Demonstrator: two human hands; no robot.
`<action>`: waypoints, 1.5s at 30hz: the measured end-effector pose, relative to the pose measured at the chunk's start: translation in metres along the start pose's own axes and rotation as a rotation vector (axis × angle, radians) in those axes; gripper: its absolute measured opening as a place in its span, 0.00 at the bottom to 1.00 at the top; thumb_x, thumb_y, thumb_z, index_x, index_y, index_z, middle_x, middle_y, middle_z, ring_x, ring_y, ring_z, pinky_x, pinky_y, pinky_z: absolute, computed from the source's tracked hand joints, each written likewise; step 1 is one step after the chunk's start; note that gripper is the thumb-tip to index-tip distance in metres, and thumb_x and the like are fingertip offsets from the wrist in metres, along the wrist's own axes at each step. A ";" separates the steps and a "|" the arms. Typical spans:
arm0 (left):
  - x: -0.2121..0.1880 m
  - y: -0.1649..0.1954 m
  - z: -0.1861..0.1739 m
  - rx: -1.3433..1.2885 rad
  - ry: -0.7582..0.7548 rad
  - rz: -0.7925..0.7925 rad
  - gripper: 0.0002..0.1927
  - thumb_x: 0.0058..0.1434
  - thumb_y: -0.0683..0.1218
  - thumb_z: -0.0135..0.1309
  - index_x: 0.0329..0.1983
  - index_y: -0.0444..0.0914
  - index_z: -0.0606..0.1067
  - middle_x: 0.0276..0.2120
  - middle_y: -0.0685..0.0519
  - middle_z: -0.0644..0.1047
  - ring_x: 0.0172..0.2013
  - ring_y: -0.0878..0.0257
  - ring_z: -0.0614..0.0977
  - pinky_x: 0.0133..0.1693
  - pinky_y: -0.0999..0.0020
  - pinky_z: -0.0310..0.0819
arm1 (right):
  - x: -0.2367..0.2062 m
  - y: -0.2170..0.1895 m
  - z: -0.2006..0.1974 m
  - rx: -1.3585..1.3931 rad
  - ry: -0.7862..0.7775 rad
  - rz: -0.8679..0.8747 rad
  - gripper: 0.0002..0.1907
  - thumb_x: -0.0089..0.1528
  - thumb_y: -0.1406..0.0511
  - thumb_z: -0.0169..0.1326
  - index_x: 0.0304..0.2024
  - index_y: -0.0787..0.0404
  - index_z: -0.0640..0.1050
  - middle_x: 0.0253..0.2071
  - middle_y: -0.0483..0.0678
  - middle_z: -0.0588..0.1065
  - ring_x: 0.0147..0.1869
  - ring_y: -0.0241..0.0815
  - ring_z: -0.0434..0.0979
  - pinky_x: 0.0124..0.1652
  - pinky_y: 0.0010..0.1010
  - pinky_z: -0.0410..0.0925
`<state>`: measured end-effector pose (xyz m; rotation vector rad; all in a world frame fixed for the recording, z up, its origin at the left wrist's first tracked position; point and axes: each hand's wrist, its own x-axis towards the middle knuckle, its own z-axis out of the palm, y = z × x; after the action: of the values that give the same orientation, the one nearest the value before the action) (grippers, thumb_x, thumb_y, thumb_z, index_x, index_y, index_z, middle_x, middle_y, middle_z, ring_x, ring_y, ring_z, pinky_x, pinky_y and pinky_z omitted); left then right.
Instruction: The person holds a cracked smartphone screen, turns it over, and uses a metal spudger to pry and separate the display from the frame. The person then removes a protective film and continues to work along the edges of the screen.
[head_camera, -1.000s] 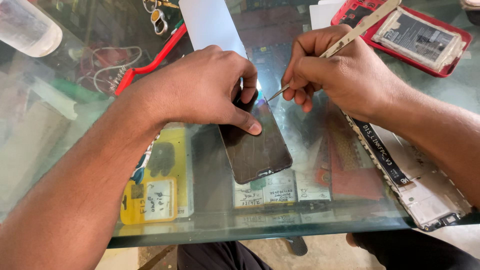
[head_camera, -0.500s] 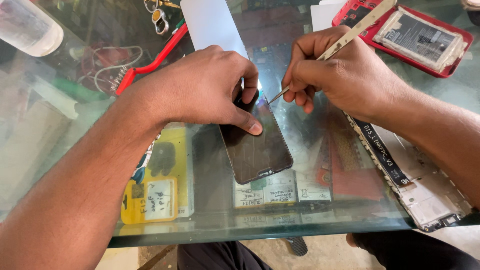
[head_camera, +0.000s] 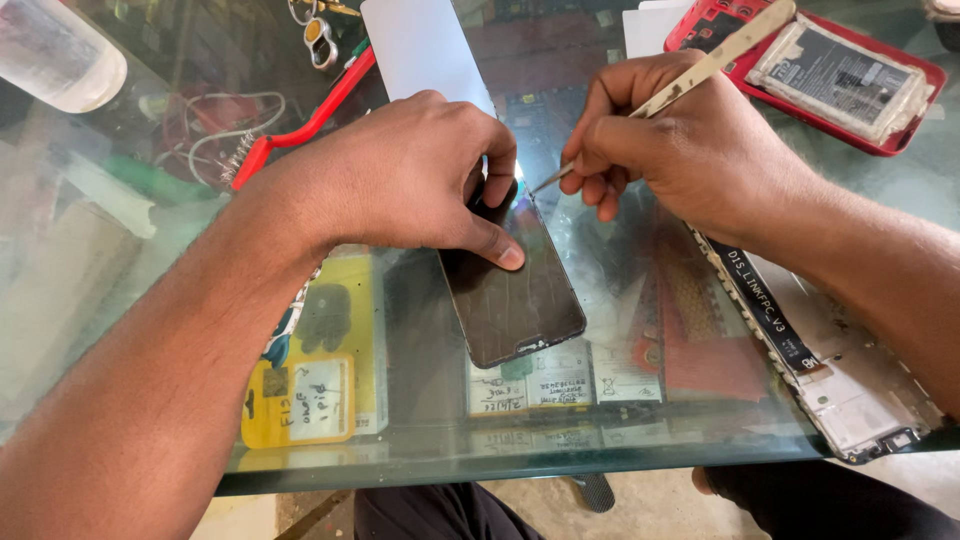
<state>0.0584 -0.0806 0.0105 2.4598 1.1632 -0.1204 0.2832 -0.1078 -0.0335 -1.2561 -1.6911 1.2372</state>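
A dark cracked phone screen lies flat on the glass table. My left hand presses down on its upper end, thumb along the screen's left side. My right hand grips metal tweezers, and their tip touches the screen's top right corner beside my left fingers.
A red phone body with its battery showing lies at the top right. A white phone frame sits under my right forearm. A red-handled brush, a white panel and a clear bottle lie at the back. Packets show beneath the glass.
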 end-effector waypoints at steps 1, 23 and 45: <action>0.000 0.000 0.000 0.001 0.000 -0.003 0.25 0.38 0.59 0.73 0.30 0.38 0.80 0.24 0.50 0.82 0.28 0.56 0.85 0.33 0.59 0.78 | 0.001 0.000 0.000 0.015 -0.002 -0.011 0.07 0.64 0.70 0.49 0.33 0.67 0.76 0.31 0.52 0.80 0.30 0.37 0.80 0.30 0.29 0.74; 0.000 -0.001 0.000 -0.010 0.003 0.011 0.25 0.37 0.59 0.74 0.30 0.38 0.80 0.25 0.50 0.82 0.29 0.56 0.85 0.33 0.60 0.78 | 0.000 0.000 -0.001 0.009 -0.008 -0.004 0.07 0.65 0.69 0.49 0.34 0.67 0.77 0.32 0.52 0.80 0.32 0.36 0.80 0.32 0.29 0.75; 0.000 -0.001 0.000 -0.012 0.000 0.017 0.25 0.38 0.59 0.73 0.29 0.38 0.80 0.23 0.50 0.82 0.28 0.56 0.84 0.32 0.59 0.77 | 0.000 -0.001 0.000 -0.013 -0.003 -0.008 0.07 0.64 0.70 0.50 0.33 0.68 0.77 0.30 0.53 0.80 0.30 0.37 0.79 0.31 0.29 0.74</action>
<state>0.0578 -0.0799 0.0101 2.4586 1.1388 -0.1082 0.2827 -0.1078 -0.0321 -1.2545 -1.7071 1.2266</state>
